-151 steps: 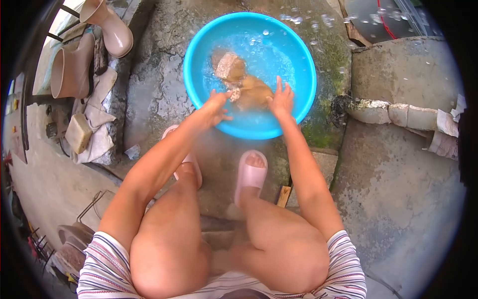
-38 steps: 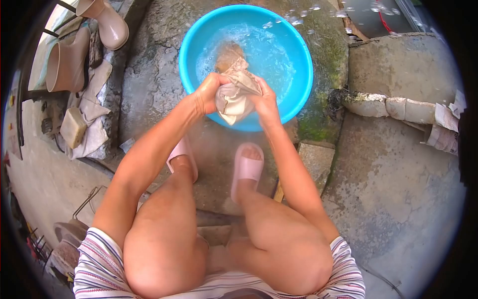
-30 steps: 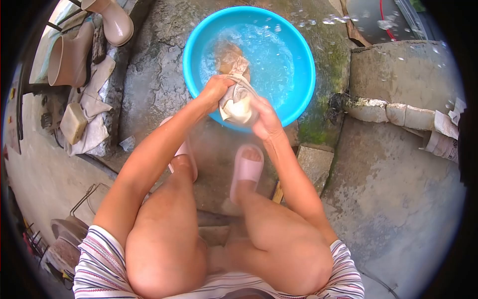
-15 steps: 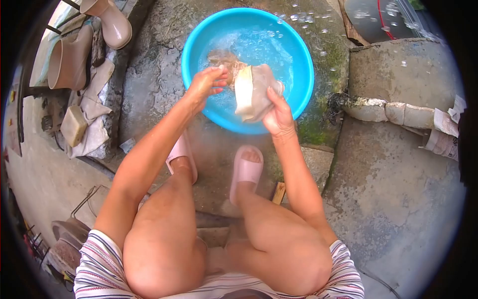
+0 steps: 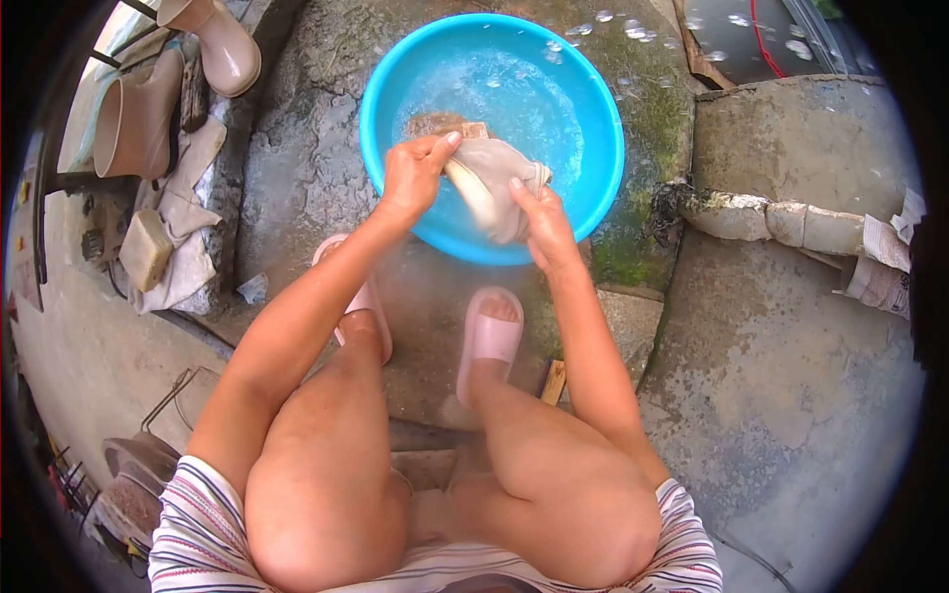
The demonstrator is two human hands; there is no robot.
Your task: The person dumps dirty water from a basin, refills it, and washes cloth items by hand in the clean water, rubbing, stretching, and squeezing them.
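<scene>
A wet beige cloth is stretched between my two hands over the near part of a blue basin. My left hand pinches its upper left edge between thumb and fingers. On the cloth's right side my right hand is closed, thumb on top. The cloth's lower left part shows a paler, creamy fold. Behind it, a brown patterned cloth lies partly under the water. The basin holds bubbly water, and drops hang in the air at its upper right.
Rubber boots stand at the upper left, above a soap bar and a grey rag. A wrapped pipe runs along the right. My feet in pink slippers are below the basin, near a wood piece.
The beige cloth has come up out of the basin since the earliest frame. My left hand, apart from it half a second ago, has taken hold of its upper left edge.
</scene>
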